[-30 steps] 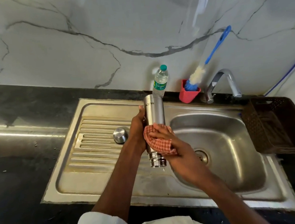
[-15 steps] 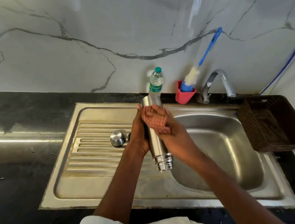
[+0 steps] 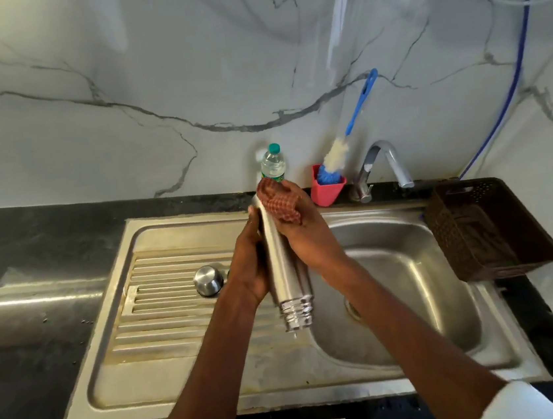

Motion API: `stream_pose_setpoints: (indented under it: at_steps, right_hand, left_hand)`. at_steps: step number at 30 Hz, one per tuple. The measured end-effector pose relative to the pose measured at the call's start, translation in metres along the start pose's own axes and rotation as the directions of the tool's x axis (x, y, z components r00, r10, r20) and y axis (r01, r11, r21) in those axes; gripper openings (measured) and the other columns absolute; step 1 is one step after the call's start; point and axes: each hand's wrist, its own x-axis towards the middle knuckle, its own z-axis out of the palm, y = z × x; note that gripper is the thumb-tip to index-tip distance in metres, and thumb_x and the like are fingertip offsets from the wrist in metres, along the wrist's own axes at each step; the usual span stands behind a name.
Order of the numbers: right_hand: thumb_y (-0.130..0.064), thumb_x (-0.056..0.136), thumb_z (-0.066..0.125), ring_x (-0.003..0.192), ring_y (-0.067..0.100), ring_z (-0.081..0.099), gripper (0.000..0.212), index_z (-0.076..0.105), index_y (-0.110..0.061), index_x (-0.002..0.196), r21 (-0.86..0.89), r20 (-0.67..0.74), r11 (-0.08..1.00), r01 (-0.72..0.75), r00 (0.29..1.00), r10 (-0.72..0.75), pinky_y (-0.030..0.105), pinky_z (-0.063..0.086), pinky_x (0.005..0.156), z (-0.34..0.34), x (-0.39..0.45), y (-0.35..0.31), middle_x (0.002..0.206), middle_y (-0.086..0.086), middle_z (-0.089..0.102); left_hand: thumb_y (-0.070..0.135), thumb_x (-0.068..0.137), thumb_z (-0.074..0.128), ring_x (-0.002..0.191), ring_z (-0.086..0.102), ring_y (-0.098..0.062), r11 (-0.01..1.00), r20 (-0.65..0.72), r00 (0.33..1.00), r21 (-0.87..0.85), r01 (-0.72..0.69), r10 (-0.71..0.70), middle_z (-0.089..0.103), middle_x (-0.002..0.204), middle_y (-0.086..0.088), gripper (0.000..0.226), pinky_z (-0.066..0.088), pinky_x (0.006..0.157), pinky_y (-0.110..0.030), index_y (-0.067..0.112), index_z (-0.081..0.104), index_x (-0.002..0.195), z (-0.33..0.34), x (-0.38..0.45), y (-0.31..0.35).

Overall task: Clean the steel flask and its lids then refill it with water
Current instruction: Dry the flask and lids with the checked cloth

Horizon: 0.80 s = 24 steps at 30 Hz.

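Flask (image 3: 283, 263): steel, held mouth-down and tilted over the sink's middle, between drainboard and basin; threaded neck lowest.
Left hand (image 3: 249, 267): wrapped round the flask's left side, gripping it.
Right hand (image 3: 300, 230): fingers curled over a cloth, pressing it against the flask's upper end.
Cloth (image 3: 277, 202): red checked, bunched over the flask's base, under the right hand.
Lid (image 3: 208, 280): steel, domed, on the drainboard just left of the left hand.
Sink (image 3: 171, 386): steel, set in the black table; drainboard left, basin right.
Bottle (image 3: 272, 164): clear plastic, green cap, upright at the sink's back edge.
Cup (image 3: 326, 192): red, back edge beside the tap, holding a brush.
Brush (image 3: 354, 121): blue handle, leaning on the wall.
Tap (image 3: 381, 163): chrome, back edge above the basin.
Basket (image 3: 491, 229): brown, at the sink's right edge.
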Motion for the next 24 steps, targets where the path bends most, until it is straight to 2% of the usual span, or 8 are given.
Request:
stream_pose_setpoints:
  at_steps: [2, 6, 9, 13, 15, 20, 22, 24]
  right_hand:
    - [-0.002, 0.087, 0.064, 0.121, 0.007, 0.061, 0.052, 0.059, -0.028, 0.133, 0.019, 0.034, 0.999, 0.038, 0.999, -0.038, 0.033, 0.050, 0.105, -0.001, -0.029, 0.004, 0.137, 0.000, 0.059]
    - [0.009, 0.088, 0.063, 0.137, 0.005, 0.046, 0.069, 0.059, -0.042, 0.135, -0.152, 0.240, 0.974, 0.167, 0.962, -0.128, 0.022, 0.049, 0.103, -0.018, -0.080, 0.026, 0.157, -0.013, 0.035]
    - [0.010, 0.091, 0.057, 0.125, 0.004, 0.055, 0.063, 0.061, -0.037, 0.133, -0.164, 0.151, 0.980, 0.111, 0.985, -0.086, 0.014, 0.051, 0.091, -0.017, -0.060, 0.028, 0.152, -0.012, 0.041]
    - [0.008, 0.090, 0.057, 0.126, 0.019, 0.056, 0.049, 0.062, -0.028, 0.124, -0.172, -0.012, 0.982, 0.077, 0.997, -0.080, 0.034, 0.042, 0.113, -0.016, -0.014, 0.002, 0.141, 0.004, 0.054]
    - [0.005, 0.090, 0.060, 0.120, 0.019, 0.059, 0.043, 0.058, -0.032, 0.113, -0.088, -0.045, 0.996, 0.025, 0.999, -0.029, 0.041, 0.043, 0.112, -0.019, -0.005, -0.006, 0.132, 0.005, 0.058]
    - [-0.003, 0.097, 0.062, 0.100, 0.000, 0.068, 0.035, 0.063, -0.027, 0.123, 0.130, 0.034, 0.985, -0.117, 0.993, 0.113, 0.027, 0.055, 0.098, -0.023, -0.046, -0.005, 0.119, -0.003, 0.069]
    - [0.001, 0.098, 0.059, 0.100, -0.005, 0.068, 0.040, 0.060, -0.018, 0.133, 0.141, 0.120, 0.980, -0.144, 0.985, 0.127, 0.016, 0.056, 0.086, -0.030, -0.078, 0.005, 0.123, -0.004, 0.068]
    - [0.012, 0.095, 0.056, 0.118, -0.004, 0.061, 0.052, 0.060, -0.018, 0.137, 0.097, 0.191, 0.993, -0.066, 0.981, 0.047, 0.015, 0.050, 0.095, -0.034, -0.100, 0.015, 0.136, -0.008, 0.061]
  left_hand:
    - [0.062, 0.101, 0.051, 0.092, 0.075, -0.028, 0.999, -0.001, 1.000, -0.035, 0.001, -0.001, 0.076, 0.104, -0.015, 0.063, 0.063, 0.080, -0.037, 0.007, 0.067, 0.127, -0.009, 0.006, 0.006]
    - [0.070, 0.097, 0.050, 0.095, 0.072, -0.034, 0.995, -0.152, 0.988, 0.098, -0.017, 0.032, 0.073, 0.106, -0.021, 0.079, 0.060, 0.084, -0.043, 0.002, 0.061, 0.135, -0.026, 0.015, -0.001]
    - [0.062, 0.102, 0.049, 0.101, 0.072, -0.033, 0.994, -0.155, 0.988, 0.112, 0.017, 0.000, 0.074, 0.111, -0.019, 0.068, 0.059, 0.089, -0.043, 0.005, 0.064, 0.136, -0.020, 0.012, -0.014]
    - [0.069, 0.101, 0.044, 0.098, 0.076, -0.029, 0.999, -0.006, 0.999, 0.016, 0.036, -0.036, 0.075, 0.114, -0.016, 0.069, 0.064, 0.081, -0.039, 0.012, 0.072, 0.126, 0.005, 0.000, -0.024]
    - [0.066, 0.102, 0.046, 0.099, 0.076, -0.028, 1.000, 0.050, 0.999, -0.017, 0.000, 0.001, 0.075, 0.114, -0.016, 0.064, 0.064, 0.082, -0.040, 0.011, 0.077, 0.118, 0.011, -0.006, -0.026]
    - [0.057, 0.099, 0.057, 0.094, 0.073, -0.029, 0.992, 0.023, 0.998, -0.117, -0.049, 0.052, 0.072, 0.108, -0.016, 0.062, 0.062, 0.085, -0.039, 0.006, 0.061, 0.134, 0.008, -0.011, -0.021]
    - [0.066, 0.094, 0.057, 0.079, 0.071, -0.030, 0.995, -0.016, 0.998, -0.084, -0.057, 0.056, 0.069, 0.094, -0.018, 0.071, 0.063, 0.074, -0.038, 0.002, 0.061, 0.125, -0.001, -0.011, -0.016]
    - [0.073, 0.094, 0.051, 0.066, 0.070, -0.029, 0.996, -0.001, 0.999, -0.078, -0.047, 0.047, 0.068, 0.080, -0.018, 0.076, 0.062, 0.064, -0.036, 0.000, 0.065, 0.108, -0.008, -0.012, -0.016]
